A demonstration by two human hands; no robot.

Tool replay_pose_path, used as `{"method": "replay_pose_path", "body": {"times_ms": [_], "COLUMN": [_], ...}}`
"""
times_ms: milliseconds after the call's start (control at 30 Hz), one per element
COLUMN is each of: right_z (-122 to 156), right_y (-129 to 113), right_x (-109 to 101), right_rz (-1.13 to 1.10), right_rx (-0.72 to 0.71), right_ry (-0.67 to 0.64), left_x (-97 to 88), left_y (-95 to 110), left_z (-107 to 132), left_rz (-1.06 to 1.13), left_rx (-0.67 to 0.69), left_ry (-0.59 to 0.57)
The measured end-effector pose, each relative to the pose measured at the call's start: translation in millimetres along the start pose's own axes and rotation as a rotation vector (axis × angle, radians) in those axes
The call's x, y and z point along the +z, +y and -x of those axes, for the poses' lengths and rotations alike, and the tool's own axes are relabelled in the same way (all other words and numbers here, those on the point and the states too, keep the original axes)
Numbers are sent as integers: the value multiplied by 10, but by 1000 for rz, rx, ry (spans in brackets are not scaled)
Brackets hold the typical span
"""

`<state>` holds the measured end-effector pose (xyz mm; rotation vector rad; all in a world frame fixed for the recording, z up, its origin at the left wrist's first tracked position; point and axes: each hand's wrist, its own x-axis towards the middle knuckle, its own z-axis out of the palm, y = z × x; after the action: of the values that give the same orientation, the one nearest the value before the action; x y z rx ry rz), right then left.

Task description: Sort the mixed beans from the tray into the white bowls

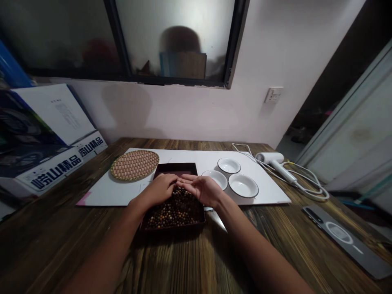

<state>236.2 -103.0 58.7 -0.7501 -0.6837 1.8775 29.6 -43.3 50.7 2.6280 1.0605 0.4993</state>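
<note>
Head view, angled down over two bare forearms onto a shallow dark tray (176, 168) on a wooden table (64, 232), with a heap of small round brown and amber beads (173, 214) filling its near part. Left hand (157, 190) and right hand (200, 190) directly above the tray, palms down, fingertips almost meeting over the heap. Fingers of both curved and held close together, neither spread wide nor pressed palm to palm; any pinched bead hidden beneath them, so no telling whether either hand held one. Just right of the tray, three white bowls (243, 185); just left of it, a round woven bamboo mat (134, 165); under its far part, a white board (101, 196). Well right of the tray, a white hair dryer (274, 161) and a dark smartphone (339, 239).

Judged risks from that position: beads rolling over the low tray rim, caused by a hasty sweep of the fingers; dropped beads scattering across the hard board; a bowl knocked by a careless right wrist.
</note>
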Motion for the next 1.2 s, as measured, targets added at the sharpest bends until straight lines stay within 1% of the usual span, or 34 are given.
{"method": "replay_pose_path", "body": {"times_ms": [167, 267, 333, 500, 567, 633, 733, 967, 1100, 1200], "right_z": [-21, -59, -70, -9, 23, 42, 55, 78, 60, 21], "right_y": [11, 87, 161, 364, 429, 469, 481, 458, 482, 509], "right_x": [-12, -30, -20, 105, 156, 187, 204, 225, 201, 171], "right_rz": [-29, 95, 296, 1086, 1319, 1460, 1542, 1608, 1605, 1599], "right_rx": [-23, -138, -261, -560, -614, -608, -568, -521, -537, -576], "right_ry": [25, 60, 65, 96, 73, 37, 35, 62, 48, 74], "left_x": [-2, -13, -22, -25, -18, -10, 2, 16, 11, 6], "left_y": [2, 20, 33, 45, 48, 50, 46, 19, 28, 28], "left_z": [18, 18, 17, 22, 26, 28, 30, 34, 36, 35], "left_rz": [-80, -107, -117, -91, -99, -111, -121, -135, -132, -130], "left_rx": [-6, -14, -26, -35, -45, -55, -63, -51, -52, -54], "left_ry": [18, 28, 27, 8, 19, 27, 31, 39, 38, 37]}}
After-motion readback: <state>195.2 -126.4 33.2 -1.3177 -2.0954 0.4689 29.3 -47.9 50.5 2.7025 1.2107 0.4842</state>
